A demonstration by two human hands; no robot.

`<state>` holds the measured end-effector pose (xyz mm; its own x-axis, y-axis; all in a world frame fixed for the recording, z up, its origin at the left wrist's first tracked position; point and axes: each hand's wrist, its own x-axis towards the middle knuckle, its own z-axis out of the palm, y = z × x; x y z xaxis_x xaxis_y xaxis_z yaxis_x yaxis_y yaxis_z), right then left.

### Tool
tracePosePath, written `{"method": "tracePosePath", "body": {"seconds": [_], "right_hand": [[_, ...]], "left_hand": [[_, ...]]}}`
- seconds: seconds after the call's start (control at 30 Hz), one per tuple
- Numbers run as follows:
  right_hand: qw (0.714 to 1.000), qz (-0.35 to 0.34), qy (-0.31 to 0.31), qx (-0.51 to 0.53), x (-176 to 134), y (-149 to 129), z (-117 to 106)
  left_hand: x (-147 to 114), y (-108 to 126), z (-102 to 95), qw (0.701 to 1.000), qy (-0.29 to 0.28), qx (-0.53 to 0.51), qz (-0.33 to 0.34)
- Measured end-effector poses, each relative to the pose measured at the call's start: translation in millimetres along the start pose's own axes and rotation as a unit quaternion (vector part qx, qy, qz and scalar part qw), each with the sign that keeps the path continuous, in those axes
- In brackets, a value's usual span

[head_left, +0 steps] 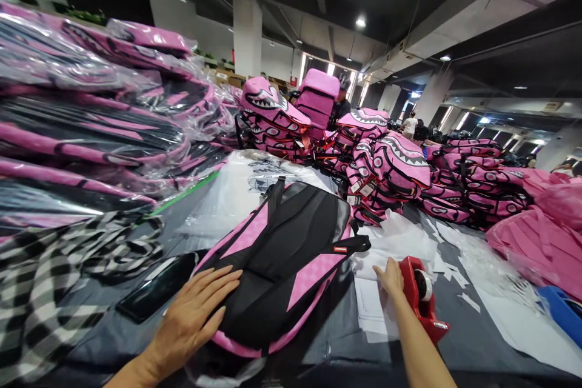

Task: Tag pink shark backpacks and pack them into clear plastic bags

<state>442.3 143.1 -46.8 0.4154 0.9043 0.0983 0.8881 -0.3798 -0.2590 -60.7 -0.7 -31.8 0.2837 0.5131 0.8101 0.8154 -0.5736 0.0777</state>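
Observation:
A black and pink backpack [291, 254] lies in front of me, its padded back and shoulder straps facing up. Its lower end sits in clear plastic. My left hand [195, 309] rests flat on the backpack's lower left side, fingers stretched out. Over to the right, my right hand [390, 280] is above a stack of white papers [370, 306], right beside a red tape dispenser [422, 300]. Its fingers are bent and partly hidden; what they hold, if anything, I cannot make out.
Plastic-wrapped backpacks [91, 127] are piled high on the left. More pink shark-face backpacks [391, 157] are stacked behind. A phone [157, 285] and checkered cloth [68, 273] lie at left, a blue dispenser [561, 309] at right. A person [342, 100] stands behind the stacks.

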Motion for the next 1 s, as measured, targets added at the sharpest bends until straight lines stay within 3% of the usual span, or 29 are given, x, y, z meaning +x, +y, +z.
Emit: {"method": "tracePosePath", "body": {"seconds": [0.17,0.27,0.4,0.47,0.53,0.6,0.7,0.77,0.83,0.93,1.0], "right_hand": [[0.994,-0.001,0.041,0.101,-13,-10,-5],[0.983,-0.049,0.058,0.165,-32,-3,-7],[0.960,-0.103,0.032,0.259,-60,16,-9],[0.950,-0.087,0.022,0.299,-69,24,-12],[0.942,-0.064,0.015,0.330,-74,29,-16],[0.934,-0.056,0.001,0.353,-80,32,-20],[0.929,-0.058,-0.032,0.365,-94,35,-20],[0.931,-0.047,-0.043,0.359,-104,36,-14],[0.939,-0.025,-0.036,0.342,-112,36,-7],[0.957,0.001,-0.010,0.290,-114,35,0],[0.972,0.006,0.002,0.235,-110,33,-1]], "left_hand": [[2,-11,-2.2,0.999,-0.012,0.017,0.044],[7,-12,-10.0,0.998,-0.021,0.022,0.050],[23,26,-22.3,1.000,0.015,-0.019,-0.006],[31,62,-19.2,0.996,0.035,-0.077,0.031],[32,102,-4.8,0.977,0.021,-0.189,0.097],[28,138,19.1,0.939,-0.042,-0.330,0.088],[17,173,57.3,0.883,-0.206,-0.415,-0.076],[16,185,76.5,0.862,-0.260,-0.401,-0.171],[23,196,92.3,0.867,-0.268,-0.383,-0.173],[42,213,122.2,0.896,-0.265,-0.350,-0.068],[53,223,148.4,0.904,-0.276,-0.322,-0.049]]}}
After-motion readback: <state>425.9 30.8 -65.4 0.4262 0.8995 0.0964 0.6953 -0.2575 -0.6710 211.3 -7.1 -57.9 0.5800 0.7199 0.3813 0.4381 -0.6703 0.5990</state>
